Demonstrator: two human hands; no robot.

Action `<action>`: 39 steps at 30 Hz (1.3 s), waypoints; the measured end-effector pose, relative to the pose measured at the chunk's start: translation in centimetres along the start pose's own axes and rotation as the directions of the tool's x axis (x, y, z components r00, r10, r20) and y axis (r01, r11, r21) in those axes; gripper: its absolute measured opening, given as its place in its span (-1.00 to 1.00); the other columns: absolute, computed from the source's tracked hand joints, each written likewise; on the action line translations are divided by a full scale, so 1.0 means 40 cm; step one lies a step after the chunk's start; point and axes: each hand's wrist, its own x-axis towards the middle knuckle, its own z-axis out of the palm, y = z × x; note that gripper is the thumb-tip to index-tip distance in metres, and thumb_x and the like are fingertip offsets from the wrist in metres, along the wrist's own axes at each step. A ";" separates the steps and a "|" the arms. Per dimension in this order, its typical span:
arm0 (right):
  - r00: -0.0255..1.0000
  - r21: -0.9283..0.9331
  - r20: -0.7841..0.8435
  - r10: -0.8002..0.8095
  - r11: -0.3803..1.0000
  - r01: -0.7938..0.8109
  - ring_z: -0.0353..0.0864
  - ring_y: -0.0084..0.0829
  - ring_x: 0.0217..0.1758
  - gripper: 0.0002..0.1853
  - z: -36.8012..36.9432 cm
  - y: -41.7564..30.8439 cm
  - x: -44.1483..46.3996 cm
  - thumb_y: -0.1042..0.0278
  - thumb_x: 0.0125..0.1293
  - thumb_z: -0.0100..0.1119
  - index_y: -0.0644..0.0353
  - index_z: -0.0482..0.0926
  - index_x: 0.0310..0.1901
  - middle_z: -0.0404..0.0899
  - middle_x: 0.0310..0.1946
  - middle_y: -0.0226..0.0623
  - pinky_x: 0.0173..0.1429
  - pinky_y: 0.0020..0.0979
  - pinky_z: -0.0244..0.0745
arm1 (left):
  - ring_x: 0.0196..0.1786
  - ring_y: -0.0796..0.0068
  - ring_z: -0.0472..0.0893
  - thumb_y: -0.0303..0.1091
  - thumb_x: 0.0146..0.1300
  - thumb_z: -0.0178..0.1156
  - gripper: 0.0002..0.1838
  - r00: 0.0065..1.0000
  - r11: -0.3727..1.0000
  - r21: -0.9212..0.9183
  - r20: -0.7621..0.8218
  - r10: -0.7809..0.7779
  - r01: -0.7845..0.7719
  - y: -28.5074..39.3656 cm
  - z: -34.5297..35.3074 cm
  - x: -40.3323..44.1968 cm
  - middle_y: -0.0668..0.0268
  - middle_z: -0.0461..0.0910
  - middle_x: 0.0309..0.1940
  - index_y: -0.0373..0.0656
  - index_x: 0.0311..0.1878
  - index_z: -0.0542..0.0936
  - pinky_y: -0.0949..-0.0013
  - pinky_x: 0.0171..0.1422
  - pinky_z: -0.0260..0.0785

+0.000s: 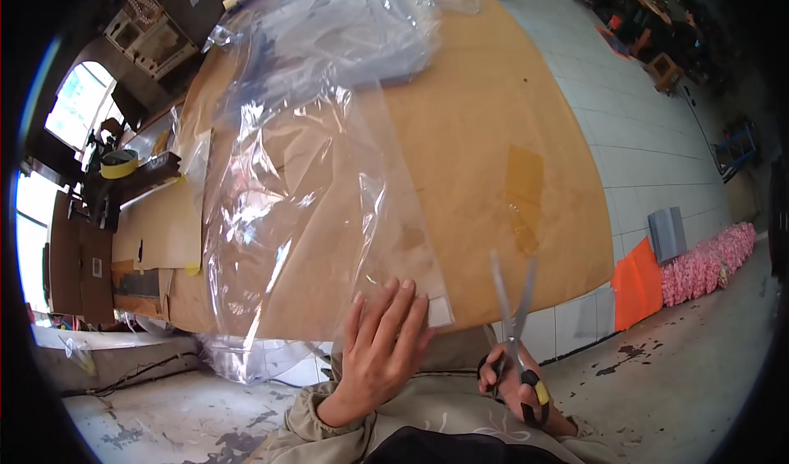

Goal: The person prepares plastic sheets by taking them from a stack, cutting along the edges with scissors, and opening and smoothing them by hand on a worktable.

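Clear plastic sheeting (pixel 304 176) lies in creased folds over the brown-covered table (pixel 468 102). Flat on its near edge rests my left hand (pixel 382 341), fingers stretched out, beside a small white rectangle (pixel 441 310). My right hand (pixel 514 386) is wrapped round the handles of a pair of scissors (pixel 513 320). The scissor blades are apart and point away from me, to the right of the plastic's edge. Beyond their tips, a strip of yellowish tape (pixel 524 189) is on the table covering.
On the left are a tape roll (pixel 119 164), a cardboard box (pixel 78 254) and a brown board (pixel 160 230). Bulky plastic (pixel 345 28) covers the table's far end. An orange sheet (pixel 637 285) and a pink bundle (pixel 707 263) sit to the right.
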 end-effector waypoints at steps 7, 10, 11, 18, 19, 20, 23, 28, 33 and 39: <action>0.985 -0.101 -0.023 0.169 0.980 -0.170 0.45 -0.56 -0.31 -0.54 0.078 -0.029 0.009 0.13 0.24 0.29 0.20 0.30 -0.03 0.40 -0.38 -0.36 -0.12 -0.51 0.39 | 0.04 0.35 0.65 -0.44 0.16 0.24 -0.71 0.986 0.995 -0.062 -0.152 0.069 -0.079 0.001 0.047 0.004 0.24 0.67 -0.09 -0.07 -0.02 0.66 0.11 0.42 0.04; 0.971 -0.177 -0.022 0.238 0.955 -0.238 0.41 -0.63 -0.34 -0.55 0.079 -0.030 0.008 0.12 0.23 0.30 0.21 0.34 -0.05 0.40 -0.40 -0.41 -0.19 -0.57 0.35 | 0.04 0.37 0.65 -0.38 0.18 0.22 -0.73 0.978 0.991 -0.029 -0.171 0.120 -0.127 0.010 0.065 0.011 0.25 0.68 -0.11 -0.04 -0.03 0.66 0.16 0.43 -0.01; 0.976 -0.178 -0.045 0.211 0.960 -0.216 0.39 -0.65 -0.36 -0.56 0.079 -0.025 0.007 0.13 0.23 0.31 0.22 0.35 -0.05 0.40 -0.41 -0.42 -0.21 -0.59 0.33 | 0.03 0.39 0.65 -0.39 0.18 0.21 -0.74 0.970 0.990 -0.022 -0.204 0.129 -0.137 0.013 0.075 0.013 0.29 0.69 -0.13 -0.02 -0.05 0.68 0.19 0.42 -0.03; 0.983 -0.349 -0.168 0.073 0.928 -0.129 0.35 -0.69 -0.39 -0.57 0.081 -0.038 0.024 0.23 0.14 0.42 0.28 0.43 -0.10 0.40 -0.42 -0.46 -0.31 -0.64 0.32 | 0.00 0.43 0.66 -0.39 0.17 0.18 -0.74 0.955 0.986 0.038 -0.244 0.169 -0.165 0.008 0.090 0.012 0.39 0.70 -0.15 0.07 -0.07 0.70 0.22 0.40 -0.02; 0.980 -0.366 -0.186 0.073 0.920 -0.138 0.35 -0.69 -0.39 -0.57 0.080 -0.042 0.024 0.25 0.12 0.43 0.28 0.44 -0.11 0.40 -0.42 -0.45 -0.32 -0.63 0.33 | 0.00 0.44 0.66 -0.39 0.17 0.18 -0.73 0.954 0.986 0.042 -0.247 0.170 -0.164 0.008 0.092 0.011 0.40 0.70 -0.15 0.08 -0.07 0.70 0.22 0.40 -0.02; 0.979 -0.372 -0.188 0.074 0.917 -0.141 0.36 -0.69 -0.38 -0.57 0.078 -0.043 0.024 0.26 0.11 0.44 0.29 0.44 -0.11 0.41 -0.41 -0.45 -0.32 -0.63 0.35 | 0.00 0.44 0.66 -0.38 0.18 0.17 -0.73 0.953 0.985 0.045 -0.251 0.170 -0.164 0.008 0.095 0.011 0.40 0.70 -0.15 0.09 -0.07 0.70 0.22 0.40 -0.02; 0.978 -0.383 -0.196 0.070 0.913 -0.142 0.37 -0.69 -0.38 -0.56 0.075 -0.044 0.024 0.29 0.09 0.46 0.30 0.45 -0.11 0.42 -0.40 -0.44 -0.32 -0.62 0.38 | -0.01 0.46 0.66 -0.40 0.18 0.15 -0.72 0.950 0.983 0.065 -0.255 0.182 -0.170 0.007 0.099 0.011 0.42 0.70 -0.15 0.12 -0.07 0.70 0.20 0.41 -0.02; 0.969 -0.464 -0.246 0.015 0.876 -0.131 0.38 -0.69 -0.38 -0.55 0.081 -0.047 0.030 0.33 0.05 0.49 0.31 0.47 -0.11 0.43 -0.39 -0.45 -0.32 -0.62 0.39 | -0.01 0.46 0.66 -0.41 0.21 0.11 -0.71 0.948 0.980 0.088 -0.252 0.197 -0.180 0.005 0.103 0.009 0.43 0.70 -0.13 0.13 -0.07 0.70 0.17 0.43 -0.05; 0.969 -0.434 -0.240 0.066 0.885 -0.167 0.37 -0.69 -0.38 -0.53 0.065 -0.049 0.026 0.34 0.02 0.51 0.30 0.47 -0.11 0.41 -0.40 -0.46 -0.31 -0.63 0.38 | 0.00 0.47 0.65 -0.41 0.22 0.10 -0.71 0.945 0.975 0.107 -0.245 0.215 -0.194 0.002 0.100 0.010 0.44 0.70 -0.12 0.15 -0.07 0.70 0.14 0.45 -0.07; 0.975 -0.399 -0.213 0.067 0.905 -0.149 0.37 -0.70 -0.37 -0.54 0.062 -0.050 0.032 0.34 0.01 0.52 0.28 0.48 -0.12 0.39 -0.41 -0.47 -0.33 -0.64 0.34 | 0.00 0.47 0.65 -0.39 0.23 0.09 -0.71 0.942 0.975 0.112 -0.258 0.214 -0.191 0.003 0.105 0.009 0.45 0.70 -0.12 0.16 -0.06 0.69 0.13 0.45 -0.08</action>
